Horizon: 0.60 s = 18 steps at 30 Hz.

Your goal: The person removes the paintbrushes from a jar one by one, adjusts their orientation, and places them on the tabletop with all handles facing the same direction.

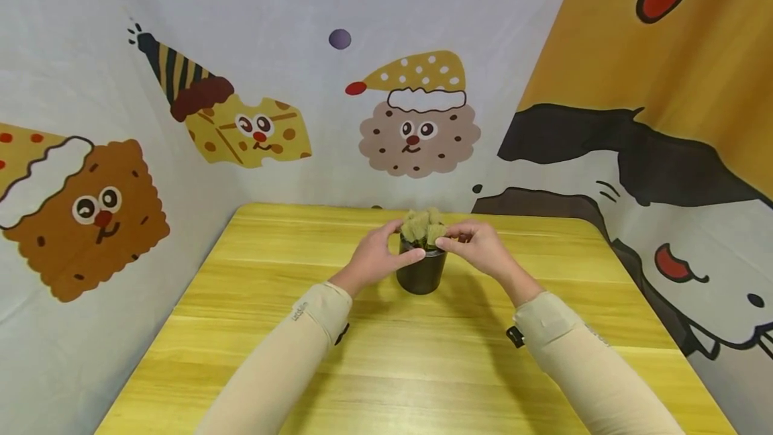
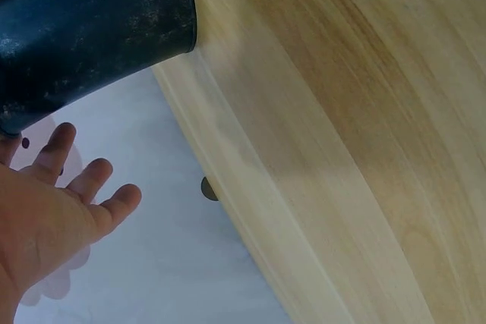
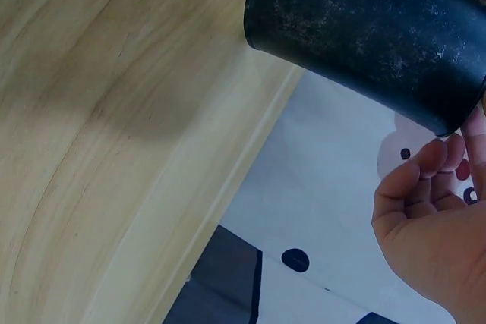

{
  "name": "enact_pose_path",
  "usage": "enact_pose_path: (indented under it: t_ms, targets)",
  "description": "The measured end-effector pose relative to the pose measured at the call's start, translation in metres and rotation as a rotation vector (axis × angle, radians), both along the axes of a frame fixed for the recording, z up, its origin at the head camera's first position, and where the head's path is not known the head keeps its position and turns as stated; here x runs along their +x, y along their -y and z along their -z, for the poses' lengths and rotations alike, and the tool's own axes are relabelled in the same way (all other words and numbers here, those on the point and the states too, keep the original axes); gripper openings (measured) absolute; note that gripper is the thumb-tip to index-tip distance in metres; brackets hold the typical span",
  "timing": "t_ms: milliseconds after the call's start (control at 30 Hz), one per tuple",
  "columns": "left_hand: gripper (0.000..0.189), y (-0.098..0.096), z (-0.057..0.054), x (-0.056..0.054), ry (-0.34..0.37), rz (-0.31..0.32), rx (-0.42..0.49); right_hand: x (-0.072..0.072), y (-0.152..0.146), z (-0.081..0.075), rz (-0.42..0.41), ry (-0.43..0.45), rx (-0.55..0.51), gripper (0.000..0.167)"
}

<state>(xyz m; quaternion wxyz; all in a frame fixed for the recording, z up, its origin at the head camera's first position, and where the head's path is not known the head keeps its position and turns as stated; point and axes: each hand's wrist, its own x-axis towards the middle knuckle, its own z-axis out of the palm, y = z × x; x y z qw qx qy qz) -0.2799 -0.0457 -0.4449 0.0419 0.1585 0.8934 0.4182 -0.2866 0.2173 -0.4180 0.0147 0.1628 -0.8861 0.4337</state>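
Note:
A potted plant with pale yellow-green, rough-textured lobes (image 1: pixel 421 225) stands upright in a black pot (image 1: pixel 419 279) at the table's far side. My left hand (image 1: pixel 382 255) lies at the pot's left rim, thumb across the front and index finger behind; its other fingers spread loosely away from the pot in the left wrist view. From the right, my right hand (image 1: pixel 480 247) pinches a lobe of the plant between thumb and index finger, with its remaining fingers bent. Both wrist views show the scuffed dark side of the pot (image 2: pixel 99 24), but the plant is out of sight there.
The pot stands on a yellow wood-grain table (image 1: pixel 362 368), close to its back edge. A white cloth with cartoon drawings (image 1: pixel 290 12) hangs behind and to the left; an orange section (image 1: pixel 604 52) is at the right.

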Motion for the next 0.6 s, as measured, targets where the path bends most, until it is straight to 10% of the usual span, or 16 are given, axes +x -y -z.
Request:
enact_pose_path:
  t_ms: [600]
  targets:
    - [0.098, 0.0, 0.0, -0.001, 0.022, 0.002, -0.013, 0.005, 0.014, 0.0, -0.033, -0.096, 0.041, 0.017]
